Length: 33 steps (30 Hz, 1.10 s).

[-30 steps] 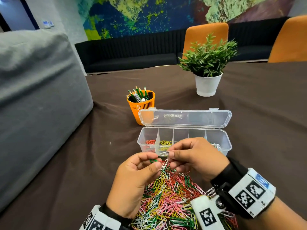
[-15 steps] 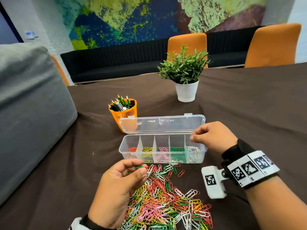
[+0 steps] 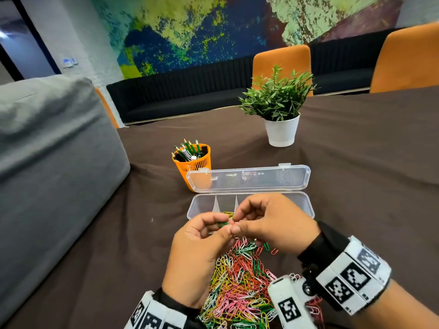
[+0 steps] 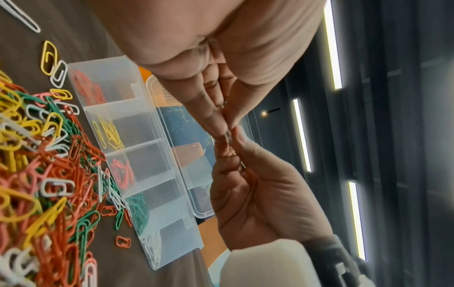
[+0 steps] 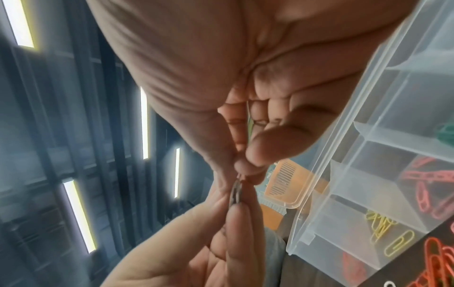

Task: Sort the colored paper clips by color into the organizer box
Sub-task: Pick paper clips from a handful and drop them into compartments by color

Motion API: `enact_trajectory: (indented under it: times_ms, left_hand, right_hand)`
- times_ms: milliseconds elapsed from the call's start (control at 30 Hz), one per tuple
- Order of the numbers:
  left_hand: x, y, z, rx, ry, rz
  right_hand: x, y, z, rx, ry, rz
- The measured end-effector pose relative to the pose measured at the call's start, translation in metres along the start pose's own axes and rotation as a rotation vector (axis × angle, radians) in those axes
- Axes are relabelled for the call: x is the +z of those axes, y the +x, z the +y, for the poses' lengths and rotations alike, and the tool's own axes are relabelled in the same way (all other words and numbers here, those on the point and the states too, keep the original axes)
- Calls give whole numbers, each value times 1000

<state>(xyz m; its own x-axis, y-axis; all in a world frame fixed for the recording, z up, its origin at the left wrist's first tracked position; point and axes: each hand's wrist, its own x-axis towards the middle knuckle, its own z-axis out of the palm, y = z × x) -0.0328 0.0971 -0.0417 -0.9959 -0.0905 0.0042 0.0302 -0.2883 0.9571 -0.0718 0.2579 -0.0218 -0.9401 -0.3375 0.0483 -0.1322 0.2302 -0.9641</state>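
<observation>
A heap of colored paper clips (image 3: pixel 237 281) lies on the brown cloth in front of the clear organizer box (image 3: pixel 306 201), whose lid (image 3: pixel 249 179) is folded back. In the left wrist view the compartments hold red, yellow (image 4: pixel 108 132), pink, green (image 4: pixel 138 209) and white clips. Both hands meet in the air just above the box's front edge. My left hand (image 3: pixel 223 230) pinches a green clip (image 3: pixel 222 223) between thumb and finger. My right hand (image 3: pixel 238 219) pinches the other end of the clip (image 5: pixel 236 194). Most of the box is hidden behind the hands.
An orange pencil cup (image 3: pixel 193 162) stands behind the lid's left end. A potted plant (image 3: pixel 280 115) sits further back on the right. A large grey cushion (image 3: pixel 47 162) fills the left side. Orange chairs (image 3: pixel 403 58) stand beyond the table.
Half a second ago my right hand was over the box's right end; it has come back left and now meets my left hand, which has risen from the heap with the green clip.
</observation>
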Motion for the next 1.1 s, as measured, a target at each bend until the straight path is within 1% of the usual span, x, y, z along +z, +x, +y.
enact_trajectory:
  times_ms: [100, 300, 467, 700, 767, 833, 900, 967, 1100]
  left_hand:
    - [-1, 0, 0, -24, -68, 41]
    - [0, 1, -2, -7, -83, 74]
    - [-2, 5, -3, 23, -86, 83]
    - [-11, 10, 1, 37, -83, 103]
    - [-13, 12, 3, -14, -58, 43]
    - [-10, 12, 5, -94, 20, -84]
    - [-5, 12, 5, -134, 119, -182]
    - [1, 13, 3, -135, 192, -212]
    - [7, 15, 1, -164, 233, -191]
  right_hand:
    - [-3, 2, 4, -24, 101, -18]
    - [-7, 1, 5, -13, 55, -31]
    - [-12, 3, 7, 39, 143, -22]
    - [-33, 4, 7, 72, 136, 67]
    - [-41, 5, 8, 58, 81, 110]
    - [-45, 5, 9, 46, 41, 130]
    - [-42, 5, 8, 36, -10, 117]
    - [-36, 4, 8, 13, -101, 91]
    - [-28, 3, 8, -24, -208, 66]
